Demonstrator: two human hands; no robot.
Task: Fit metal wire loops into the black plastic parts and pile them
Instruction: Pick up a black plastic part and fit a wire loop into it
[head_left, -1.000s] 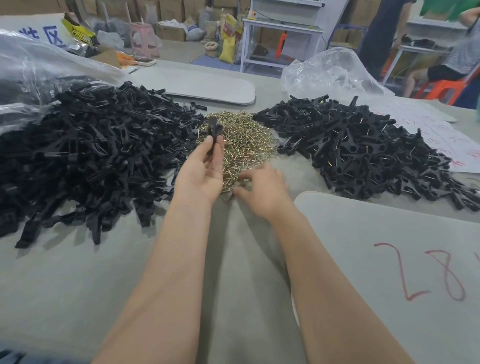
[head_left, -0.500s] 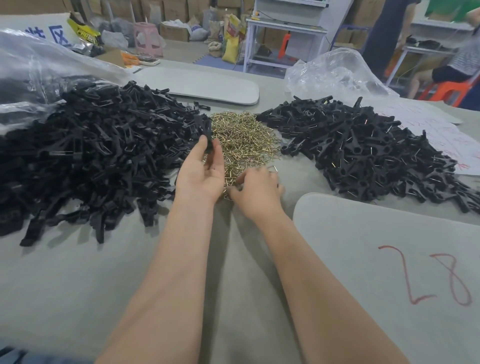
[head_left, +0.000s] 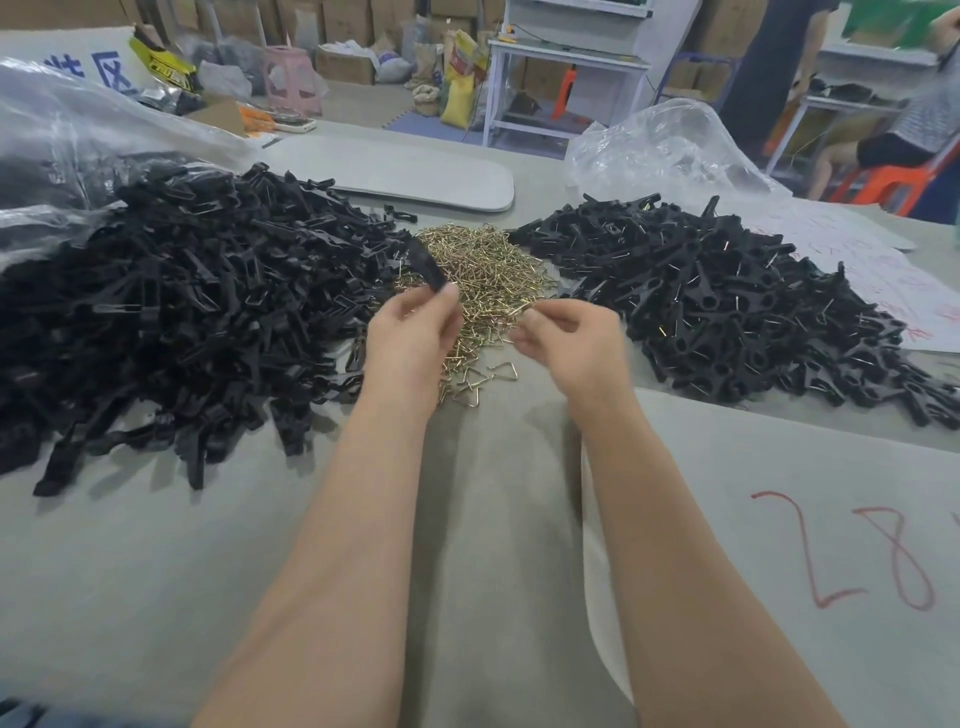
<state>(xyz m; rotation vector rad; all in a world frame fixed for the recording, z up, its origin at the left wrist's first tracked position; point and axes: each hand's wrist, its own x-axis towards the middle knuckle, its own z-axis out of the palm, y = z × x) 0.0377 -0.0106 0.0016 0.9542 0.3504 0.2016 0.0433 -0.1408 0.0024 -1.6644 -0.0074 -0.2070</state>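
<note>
Head view, left hand (head_left: 410, 338) pinches black part (head_left: 427, 266)

Even, diffuse overhead light was bright; soft shadows sat under both forearms on the table (head_left: 156, 597), right hand (head_left: 571, 348) motion-blurred, wide-angle bending at edges.

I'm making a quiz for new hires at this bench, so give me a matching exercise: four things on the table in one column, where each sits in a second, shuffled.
Things:
1. heap of wire loops
2. single black part
3. black pile glinting with wire
4. board with red number

Places:
A. nearest the person, on the right
B. pinched by fingers of the left hand
C. between the plain black pile and the glinting one
D. directly right of the wire heap

Pairs: 1-C, 2-B, 3-D, 4-A
</note>
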